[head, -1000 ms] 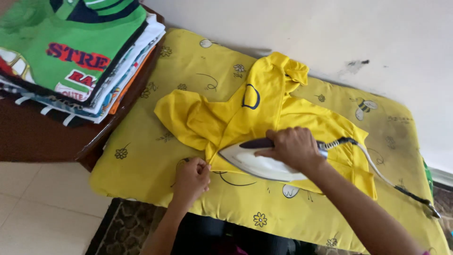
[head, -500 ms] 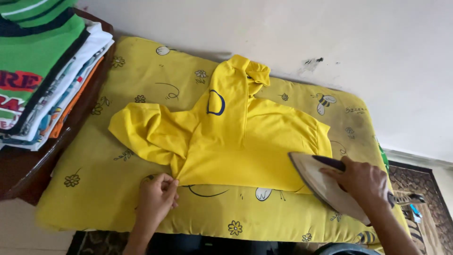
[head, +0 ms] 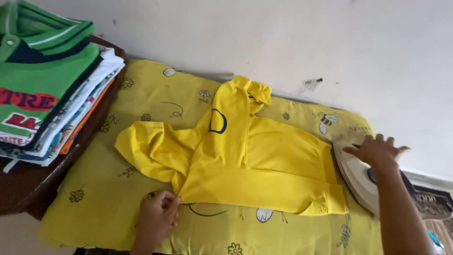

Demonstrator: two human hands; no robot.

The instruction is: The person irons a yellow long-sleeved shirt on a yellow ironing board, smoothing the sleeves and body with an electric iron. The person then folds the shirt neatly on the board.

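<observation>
Fingers of left hand, lower centre of frame, pinched shut on bottom-left hem corner of yellow hooded shirt; rest of shirt spreads up and right from that pinch. Shirt lies flat mid-frame on yellow flower-print padded surface, hood toward wall at top, one sleeve bunched at left. Right hand at right edge, fingers spread loosely open, resting on top of white clothes iron, not closed round handle. Iron tilted up on its side just beside shirt's right edge, touching or nearly so, cannot tell which. Stack of folded clothes, green striped shirt on top, upper left on dark wooden table.
</observation>
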